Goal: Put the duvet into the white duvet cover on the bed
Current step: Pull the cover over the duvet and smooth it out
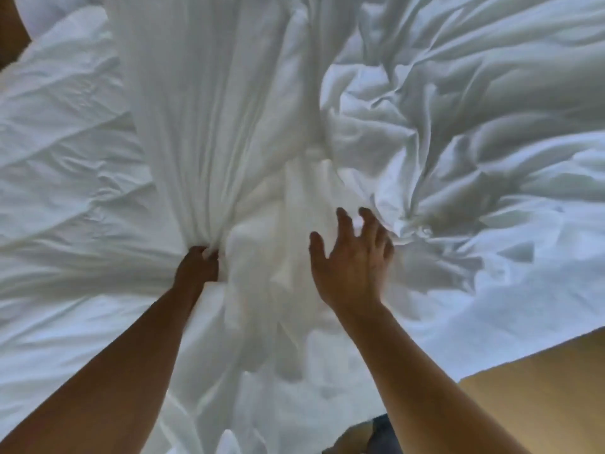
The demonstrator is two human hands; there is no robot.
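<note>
Head view: the white duvet cover [209, 126] lies crumpled across the bed [491, 348], whose edge runs diagonally at lower right, with open floor [540, 388] beyond. The left hand [198, 265] clenches a gathered bunch of it. The right hand [352, 267], fingers spread, is at the folds; whether it touches them is unclear.

Between the left hand [198, 265] and right hand [352, 267], a raised ridge of bedding [288, 250] fills the gap. Crumpled folds [442, 142] heap up just beyond the right hand. Bare floor [540, 388] lies open at the lower right.
</note>
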